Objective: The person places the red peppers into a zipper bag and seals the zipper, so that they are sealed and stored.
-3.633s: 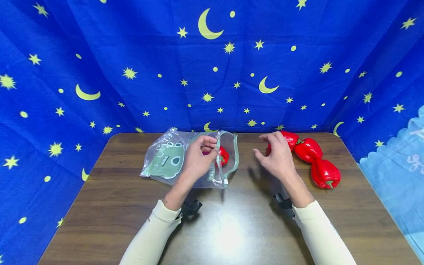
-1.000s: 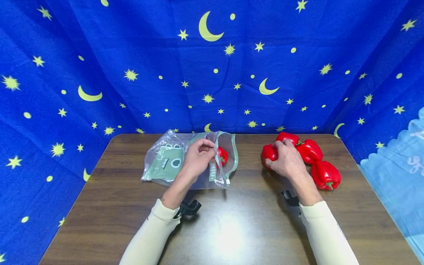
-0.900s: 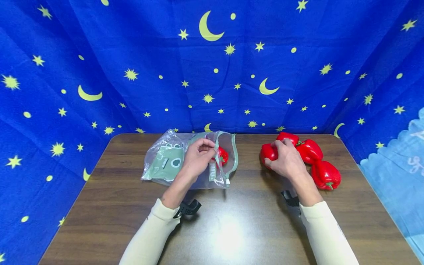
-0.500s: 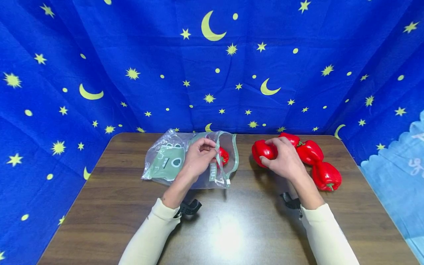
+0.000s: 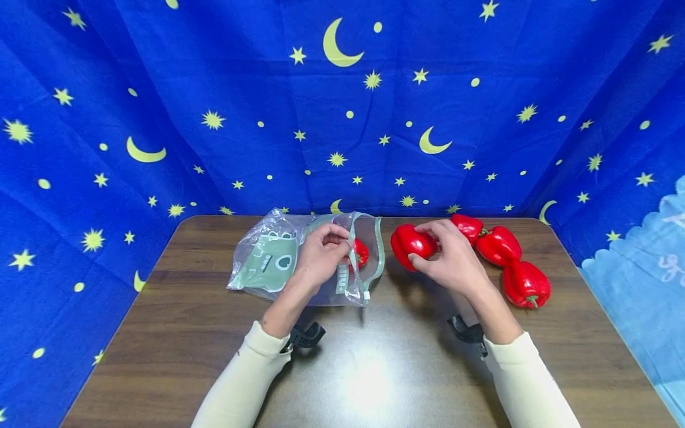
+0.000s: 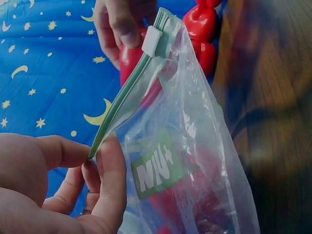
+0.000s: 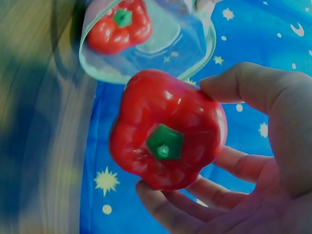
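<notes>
My left hand (image 5: 321,252) pinches the green-edged mouth of a clear zip bag (image 5: 267,261) between thumb and fingertips. The bag lies on its side with its mouth held apart toward the right. Inside it, near the mouth, is a red bell pepper (image 7: 119,24) with a green stem. My right hand (image 5: 452,255) grips another shiny red bell pepper (image 5: 412,246), thumb on one side and fingers on the other. That pepper is a short way right of the bag's mouth, its stem end facing the right wrist camera (image 7: 165,141).
Several more red bell peppers (image 5: 500,245) lie touching in a row at the right of the wooden table (image 5: 369,362). A white slider (image 6: 152,41) sits on the bag's zip strip. A blue curtain (image 5: 342,119) with stars and moons hangs behind the table.
My right hand has taken hold of a bell pepper and moved left with it, away from the others toward the bag. My left hand stays at the bag's mouth.
</notes>
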The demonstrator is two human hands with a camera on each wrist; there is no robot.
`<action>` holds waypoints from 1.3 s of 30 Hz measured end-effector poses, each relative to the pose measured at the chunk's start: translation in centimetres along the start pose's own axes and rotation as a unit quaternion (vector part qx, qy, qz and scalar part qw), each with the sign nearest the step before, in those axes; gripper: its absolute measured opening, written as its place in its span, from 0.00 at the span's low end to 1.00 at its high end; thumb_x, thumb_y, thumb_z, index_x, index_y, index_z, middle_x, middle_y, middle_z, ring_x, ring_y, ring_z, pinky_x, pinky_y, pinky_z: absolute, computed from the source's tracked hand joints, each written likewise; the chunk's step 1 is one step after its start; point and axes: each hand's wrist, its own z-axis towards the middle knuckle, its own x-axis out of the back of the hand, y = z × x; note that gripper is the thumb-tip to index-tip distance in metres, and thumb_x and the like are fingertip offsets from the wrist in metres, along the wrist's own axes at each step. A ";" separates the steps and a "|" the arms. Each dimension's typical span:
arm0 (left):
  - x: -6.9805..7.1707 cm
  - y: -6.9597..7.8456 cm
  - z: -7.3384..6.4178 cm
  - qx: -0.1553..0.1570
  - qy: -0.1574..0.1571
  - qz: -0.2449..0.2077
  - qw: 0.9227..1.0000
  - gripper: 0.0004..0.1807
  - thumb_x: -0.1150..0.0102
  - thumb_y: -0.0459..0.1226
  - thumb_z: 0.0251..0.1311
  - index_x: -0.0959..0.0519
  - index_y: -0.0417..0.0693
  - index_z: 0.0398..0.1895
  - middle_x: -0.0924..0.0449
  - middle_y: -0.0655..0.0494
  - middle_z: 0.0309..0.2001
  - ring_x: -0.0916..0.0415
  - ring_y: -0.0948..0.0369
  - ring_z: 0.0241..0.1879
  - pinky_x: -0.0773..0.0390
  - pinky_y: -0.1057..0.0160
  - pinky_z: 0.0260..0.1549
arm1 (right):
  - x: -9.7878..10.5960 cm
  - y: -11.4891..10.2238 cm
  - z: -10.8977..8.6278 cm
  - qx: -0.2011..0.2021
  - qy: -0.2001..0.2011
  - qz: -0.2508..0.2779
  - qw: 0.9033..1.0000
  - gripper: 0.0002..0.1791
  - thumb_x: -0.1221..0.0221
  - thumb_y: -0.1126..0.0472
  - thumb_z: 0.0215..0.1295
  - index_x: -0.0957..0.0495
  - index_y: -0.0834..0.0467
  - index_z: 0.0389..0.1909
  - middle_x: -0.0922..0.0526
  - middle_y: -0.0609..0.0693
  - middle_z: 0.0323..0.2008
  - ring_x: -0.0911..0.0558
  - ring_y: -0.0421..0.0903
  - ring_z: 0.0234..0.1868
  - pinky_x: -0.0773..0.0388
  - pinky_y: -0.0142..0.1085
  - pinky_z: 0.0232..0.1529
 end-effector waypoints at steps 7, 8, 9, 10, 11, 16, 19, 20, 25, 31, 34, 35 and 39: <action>0.0 -0.2 -0.1 0.006 -0.005 0.004 1.000 0.09 0.38 0.24 0.63 0.20 0.36 0.46 0.20 0.49 0.35 0.18 0.63 0.30 0.13 0.66 0.29 | -1.0 -1.1 -0.3 0.042 -0.020 0.044 0.998 0.26 0.25 0.65 0.57 0.20 0.62 0.57 0.20 0.57 0.57 0.19 0.53 0.52 0.15 0.52 0.53; 0.1 -0.3 -0.1 0.007 -0.006 0.001 1.000 0.09 0.38 0.23 0.63 0.20 0.36 0.46 0.20 0.49 0.35 0.18 0.63 0.30 0.13 0.66 0.29 | -1.2 -1.2 -0.4 0.047 -0.024 0.050 0.997 0.26 0.25 0.65 0.57 0.20 0.61 0.57 0.20 0.56 0.57 0.19 0.52 0.52 0.15 0.51 0.53; 0.1 -0.3 -0.1 0.008 -0.007 -0.003 1.000 0.09 0.38 0.23 0.63 0.20 0.36 0.46 0.20 0.49 0.35 0.18 0.62 0.30 0.13 0.65 0.29 | -1.3 -1.4 -0.4 0.050 -0.028 0.053 0.997 0.27 0.24 0.65 0.57 0.20 0.60 0.58 0.20 0.55 0.57 0.19 0.51 0.52 0.15 0.50 0.53; 0.1 -0.4 -0.1 0.009 -0.008 -0.007 1.000 0.09 0.38 0.23 0.63 0.20 0.36 0.46 0.20 0.49 0.35 0.18 0.62 0.30 0.13 0.65 0.29 | -1.4 -1.5 -0.4 0.053 -0.031 0.057 0.996 0.27 0.24 0.65 0.57 0.20 0.59 0.57 0.20 0.54 0.57 0.20 0.50 0.52 0.15 0.50 0.53; 0.1 -0.4 -0.2 0.010 -0.010 -0.009 1.000 0.09 0.38 0.23 0.63 0.20 0.36 0.46 0.20 0.49 0.35 0.18 0.62 0.30 0.12 0.64 0.29 | -1.6 -1.6 -0.5 0.057 -0.033 0.059 0.996 0.27 0.24 0.65 0.57 0.20 0.59 0.57 0.20 0.54 0.57 0.20 0.50 0.52 0.15 0.49 0.54; 0.1 -0.3 -0.3 0.014 -0.013 -0.010 1.000 0.09 0.38 0.23 0.64 0.20 0.35 0.47 0.21 0.49 0.36 0.18 0.62 0.30 0.11 0.62 0.28 | -2.1 -2.0 -0.6 0.068 -0.039 0.067 0.995 0.27 0.24 0.64 0.57 0.20 0.57 0.58 0.20 0.51 0.58 0.20 0.47 0.52 0.15 0.47 0.54; 0.1 -0.2 -0.3 0.016 -0.015 -0.003 1.000 0.09 0.38 0.23 0.65 0.20 0.36 0.47 0.21 0.48 0.37 0.18 0.61 0.31 0.11 0.62 0.28 | -2.4 -2.2 -0.6 0.077 -0.041 0.076 0.993 0.27 0.24 0.64 0.57 0.20 0.56 0.58 0.20 0.49 0.58 0.20 0.46 0.52 0.15 0.47 0.53; 0.1 -0.1 -0.3 0.017 -0.016 0.000 1.000 0.09 0.38 0.24 0.65 0.20 0.36 0.47 0.20 0.48 0.38 0.18 0.61 0.31 0.11 0.61 0.28 | -2.6 -2.3 -0.7 0.081 -0.042 0.079 0.993 0.27 0.24 0.64 0.57 0.19 0.56 0.57 0.20 0.49 0.58 0.20 0.46 0.53 0.15 0.46 0.53; 0.1 0.1 -0.4 0.023 -0.022 0.015 0.999 0.09 0.37 0.25 0.67 0.20 0.38 0.48 0.20 0.46 0.40 0.17 0.59 0.31 0.11 0.60 0.28 | -3.3 -2.5 -0.7 0.095 -0.048 0.089 0.990 0.27 0.24 0.63 0.56 0.19 0.54 0.57 0.20 0.48 0.59 0.19 0.45 0.53 0.14 0.45 0.53; -0.1 0.3 -0.5 0.015 -0.035 0.011 0.999 0.09 0.38 0.24 0.67 0.20 0.37 0.48 0.21 0.45 0.40 0.17 0.59 0.33 0.10 0.59 0.30 | -4.2 -2.5 -0.5 0.095 -0.043 0.091 0.990 0.28 0.23 0.62 0.57 0.20 0.55 0.58 0.20 0.49 0.58 0.19 0.45 0.53 0.14 0.45 0.53; -0.2 0.4 -0.6 0.011 -0.039 0.008 0.999 0.09 0.38 0.24 0.67 0.20 0.37 0.48 0.22 0.45 0.40 0.17 0.59 0.33 0.10 0.59 0.30 | -4.7 -2.4 -0.4 0.086 -0.034 0.096 0.991 0.29 0.22 0.62 0.57 0.20 0.57 0.59 0.22 0.50 0.58 0.19 0.47 0.55 0.13 0.45 0.56; -0.2 0.5 -0.6 0.010 -0.040 0.005 0.999 0.09 0.38 0.23 0.67 0.20 0.36 0.48 0.22 0.45 0.40 0.17 0.59 0.33 0.10 0.59 0.30 | -4.9 -2.4 -0.4 0.080 -0.031 0.100 0.991 0.30 0.21 0.62 0.57 0.21 0.57 0.60 0.22 0.51 0.58 0.19 0.47 0.56 0.14 0.45 0.57; -0.2 0.5 -0.5 0.008 -0.044 0.000 0.999 0.09 0.38 0.23 0.67 0.20 0.36 0.48 0.22 0.45 0.41 0.17 0.59 0.33 0.10 0.59 0.31 | -5.5 -2.3 -0.4 0.058 -0.020 0.114 0.992 0.32 0.20 0.61 0.56 0.22 0.58 0.61 0.25 0.53 0.58 0.21 0.49 0.59 0.15 0.45 0.60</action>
